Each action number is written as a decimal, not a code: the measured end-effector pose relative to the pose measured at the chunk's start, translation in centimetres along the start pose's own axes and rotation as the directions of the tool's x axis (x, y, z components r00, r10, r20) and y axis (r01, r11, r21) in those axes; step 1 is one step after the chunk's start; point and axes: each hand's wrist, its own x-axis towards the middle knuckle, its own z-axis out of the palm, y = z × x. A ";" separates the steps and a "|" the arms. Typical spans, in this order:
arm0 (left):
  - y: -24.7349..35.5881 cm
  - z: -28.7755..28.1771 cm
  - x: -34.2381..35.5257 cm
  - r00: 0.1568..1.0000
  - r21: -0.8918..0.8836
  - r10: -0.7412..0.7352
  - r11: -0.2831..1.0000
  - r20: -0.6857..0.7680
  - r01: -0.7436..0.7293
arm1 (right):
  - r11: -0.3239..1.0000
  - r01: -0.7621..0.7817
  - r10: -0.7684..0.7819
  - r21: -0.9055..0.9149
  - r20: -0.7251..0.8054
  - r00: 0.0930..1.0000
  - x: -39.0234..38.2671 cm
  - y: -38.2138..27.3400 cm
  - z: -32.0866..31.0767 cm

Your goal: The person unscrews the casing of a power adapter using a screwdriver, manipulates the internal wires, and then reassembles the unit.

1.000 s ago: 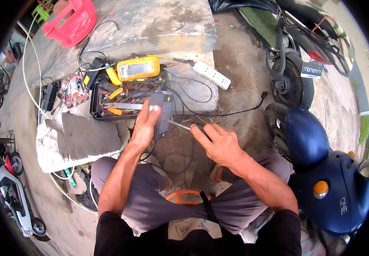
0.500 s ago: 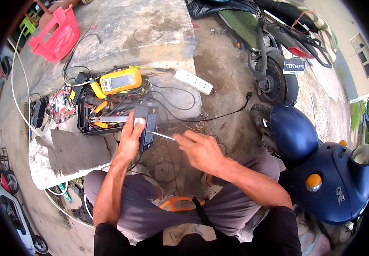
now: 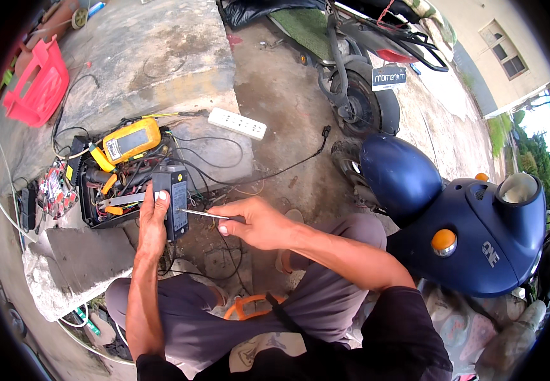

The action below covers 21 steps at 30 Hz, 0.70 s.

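My left hand [image 3: 150, 225] is closed around a black charger box [image 3: 179, 202], thumb on its near edge, and holds it upright. A label covers the side facing right. My right hand [image 3: 263, 223] grips a screwdriver [image 3: 202, 213] with a thin metal shaft. Its tip meets the labelled side of the box, or lies just in front of it; I cannot tell which. Behind the left hand is an open black toolbox [image 3: 88, 206] full of cables and tools with orange handles. A yellow multimeter [image 3: 132, 140] rests on top of it.
A white power strip [image 3: 237, 123] lies on the concrete slab beyond my hands. On the right stand a blue scooter [image 3: 472, 235] and another scooter's rear wheel [image 3: 367, 105]. A pink plastic chair [image 3: 41, 86] is at far left, a concrete block [image 3: 84, 257] nearer. Loose cables cross the ground.
The whole view has swung right, so things sit further left in the picture. The charger box stays in my left hand, and the screwdriver in my right still points at its label.
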 end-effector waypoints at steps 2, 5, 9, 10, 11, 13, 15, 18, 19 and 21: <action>0.1 0.2 -0.2 1.000 0.051 0.006 0.999 -0.016 -0.005 | 0.583 0.300 -0.492 -0.755 -0.035 0.870 -0.8 0.0 1.3; 0.4 0.5 -0.1 1.000 0.057 0.000 0.998 -0.016 0.000 | 0.915 0.168 -0.235 -0.367 -0.146 0.961 -0.8 -0.1 1.1; 1.3 0.5 -0.4 0.999 -0.005 -0.004 1.000 0.036 0.004 | 0.908 -0.213 0.202 0.360 0.067 0.977 0.2 -1.7 -0.7; 1.2 0.3 -0.4 0.999 -0.009 0.004 1.000 0.032 -0.004 | 0.858 -0.255 0.221 0.446 0.128 0.967 -0.1 -1.9 -0.8; 1.1 0.0 -0.2 0.998 0.013 -0.017 1.000 0.056 0.016 | 0.798 -0.303 0.236 0.521 0.193 0.952 -0.3 -2.0 -1.1; 1.5 0.3 -0.3 0.998 0.026 -0.022 0.999 0.057 0.020 | 0.656 -0.408 0.264 0.635 0.313 0.912 -0.3 -1.9 -1.5; 1.5 0.5 -0.3 1.000 0.068 0.005 0.998 0.024 -0.006 | 0.898 -0.210 0.149 0.387 0.182 0.972 0.3 -1.8 -0.5; 1.5 0.1 0.0 0.998 0.094 -0.009 0.996 0.068 0.002 | 0.537 0.309 -0.415 -0.785 0.072 0.907 -1.0 -0.8 1.6; 1.5 0.1 -0.1 0.996 0.100 -0.025 0.995 0.087 0.016 | 0.634 0.299 -0.374 -0.713 0.056 0.926 -1.0 -0.8 1.6; 1.0 -0.2 -0.3 0.995 0.084 -0.039 0.996 0.089 0.032 | 0.800 0.257 -0.283 -0.543 0.037 0.958 -1.1 -1.4 1.2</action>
